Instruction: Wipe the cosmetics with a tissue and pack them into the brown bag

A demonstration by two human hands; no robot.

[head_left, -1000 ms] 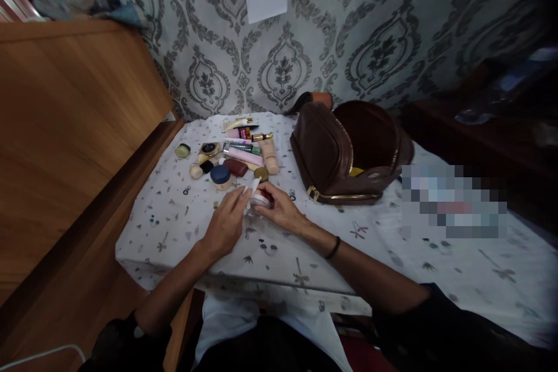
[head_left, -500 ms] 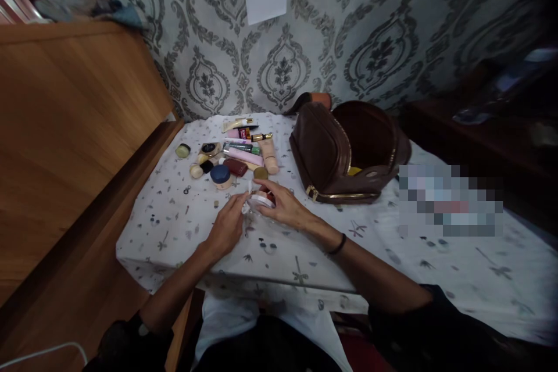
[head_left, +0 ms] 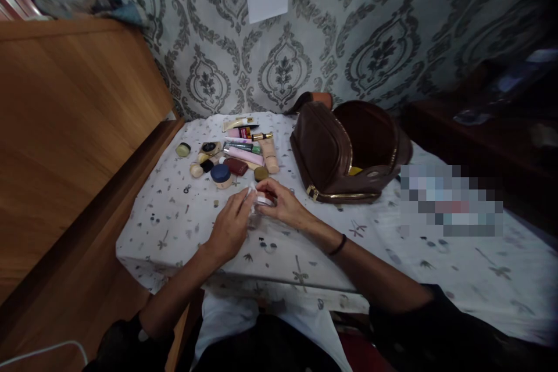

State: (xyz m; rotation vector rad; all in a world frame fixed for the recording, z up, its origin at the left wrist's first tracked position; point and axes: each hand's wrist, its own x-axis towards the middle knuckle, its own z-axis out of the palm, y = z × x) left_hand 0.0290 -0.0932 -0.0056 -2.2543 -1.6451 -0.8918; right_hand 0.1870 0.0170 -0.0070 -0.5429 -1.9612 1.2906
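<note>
Near the middle of the table, my right hand (head_left: 283, 203) grips a small round container (head_left: 264, 200) with a white rim between thumb and fingers. My left hand (head_left: 229, 224) is closed on a crumpled whitish wipe or tissue (head_left: 251, 192), pressed against the container's left side. Just beyond the hands lie a blue-lidded jar (head_left: 221, 175), a gold-lidded round pot (head_left: 261, 174), a dark red case (head_left: 235, 166), a pink tube (head_left: 244, 156) and a beige tube (head_left: 269, 154).
An open brown bag (head_left: 322, 145) stands on the patterned white tablecloth (head_left: 174, 226), right of the cosmetics. A green-lidded jar (head_left: 183, 149) sits at the left. A wooden cabinet (head_left: 78, 99) borders the table's left side. A blurred-out object lies at the right.
The round container has tilted in my right hand, so its face shows less. My left hand has shifted slightly right and up with the white material, closer to my right fingers.
</note>
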